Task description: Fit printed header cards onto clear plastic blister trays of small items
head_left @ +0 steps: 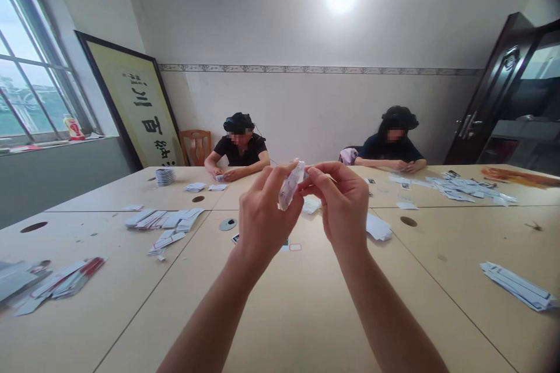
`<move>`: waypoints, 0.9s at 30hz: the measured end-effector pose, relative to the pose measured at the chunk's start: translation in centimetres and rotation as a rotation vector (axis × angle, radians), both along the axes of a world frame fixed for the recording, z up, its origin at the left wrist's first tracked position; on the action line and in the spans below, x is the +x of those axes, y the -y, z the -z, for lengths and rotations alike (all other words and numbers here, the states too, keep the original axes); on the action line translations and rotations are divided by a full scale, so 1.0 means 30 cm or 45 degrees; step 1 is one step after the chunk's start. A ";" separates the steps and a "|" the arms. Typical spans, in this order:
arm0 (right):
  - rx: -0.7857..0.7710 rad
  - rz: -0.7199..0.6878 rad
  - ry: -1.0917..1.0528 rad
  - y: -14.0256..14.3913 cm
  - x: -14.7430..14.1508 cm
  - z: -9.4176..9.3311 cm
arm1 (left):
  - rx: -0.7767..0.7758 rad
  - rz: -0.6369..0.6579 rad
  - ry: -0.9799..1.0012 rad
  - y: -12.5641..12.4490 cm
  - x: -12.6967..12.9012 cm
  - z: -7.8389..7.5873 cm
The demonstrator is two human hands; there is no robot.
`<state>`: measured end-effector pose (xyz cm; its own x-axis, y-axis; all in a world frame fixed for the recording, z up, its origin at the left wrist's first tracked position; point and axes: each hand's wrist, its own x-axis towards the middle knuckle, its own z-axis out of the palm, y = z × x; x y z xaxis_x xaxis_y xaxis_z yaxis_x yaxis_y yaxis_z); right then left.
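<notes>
Raised above the table in the middle of the view, my left hand [265,204] grips a small clear plastic bag [290,186] between thumb and fingers. The bag is crinkled and tilted. My right hand [345,201] is closed in a pinch right beside it, thumb against fingertips. A small striped edge [305,175] shows at those fingertips, but most of it is hidden. Below the hands, a small red-outlined label [296,247] lies on the table, and dark-printed pieces are partly covered by my left hand.
The pale wooden table [280,315] has several round holes. Paper stacks [164,220] lie left, folded strips [518,285] right, and a spread of cards [466,186] back right. Across the table sit one person [238,151] at left and another person [391,148] at right, both handling small items.
</notes>
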<state>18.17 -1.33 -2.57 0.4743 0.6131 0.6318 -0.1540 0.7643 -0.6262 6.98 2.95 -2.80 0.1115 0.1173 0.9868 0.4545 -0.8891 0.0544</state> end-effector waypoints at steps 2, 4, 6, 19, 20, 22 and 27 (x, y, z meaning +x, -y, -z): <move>-0.023 -0.069 -0.036 0.003 0.001 -0.004 | 0.007 -0.013 0.038 -0.003 0.010 0.006; -0.036 -0.130 -0.064 0.006 0.000 -0.009 | 0.019 -0.017 0.057 -0.008 0.016 0.012; -0.046 -0.167 -0.079 0.007 -0.003 -0.014 | 0.023 -0.010 0.061 -0.013 0.019 0.016; -0.111 -0.125 -0.033 -0.006 -0.007 -0.007 | 0.013 0.012 0.005 -0.045 0.031 0.042; -0.115 -0.131 -0.036 -0.005 -0.007 -0.007 | 0.019 0.016 0.001 -0.048 0.033 0.044; -0.118 -0.155 -0.044 -0.004 -0.008 -0.009 | 0.028 0.017 -0.004 -0.053 0.034 0.047; -0.080 -0.224 -0.031 -0.006 -0.002 -0.011 | 0.033 -0.026 0.000 -0.063 0.030 0.050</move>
